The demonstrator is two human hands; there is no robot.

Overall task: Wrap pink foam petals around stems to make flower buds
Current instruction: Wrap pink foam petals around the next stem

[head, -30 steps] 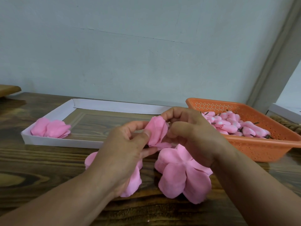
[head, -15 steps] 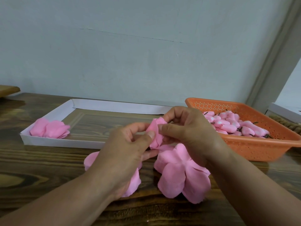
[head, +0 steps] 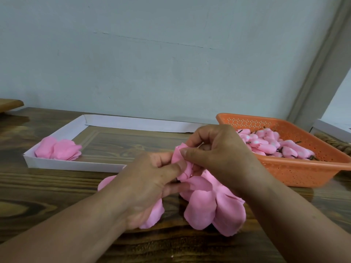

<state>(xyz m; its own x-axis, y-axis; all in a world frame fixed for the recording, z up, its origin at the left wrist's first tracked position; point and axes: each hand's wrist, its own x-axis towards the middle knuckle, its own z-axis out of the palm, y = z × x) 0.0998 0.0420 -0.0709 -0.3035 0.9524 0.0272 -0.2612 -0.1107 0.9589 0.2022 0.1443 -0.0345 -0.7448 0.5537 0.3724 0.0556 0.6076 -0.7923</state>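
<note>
At picture centre the left hand (head: 150,179) and right hand (head: 218,154) both pinch one folded pink petal (head: 182,160), its long axis running from 11 down to 5 o'clock. Two flat petal clusters (head: 210,207) lie on the counter (head: 47,196) beneath the hands. At 9 o'clock the white tray (head: 76,165) holds one petal bunch (head: 58,149); at 3 o'clock the orange basket (head: 303,171) holds many pink buds (head: 266,145), too heaped to count.

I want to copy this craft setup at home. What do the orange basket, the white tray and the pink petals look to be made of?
Orange basket: moulded plastic, judging by its even perforations and slight sheen. White tray: probably folded card or paper, with thin flat matte walls and a creased corner. Pink petals: soft matte foam-like sheet, curling and bending easily where both hands pinch one.
</note>
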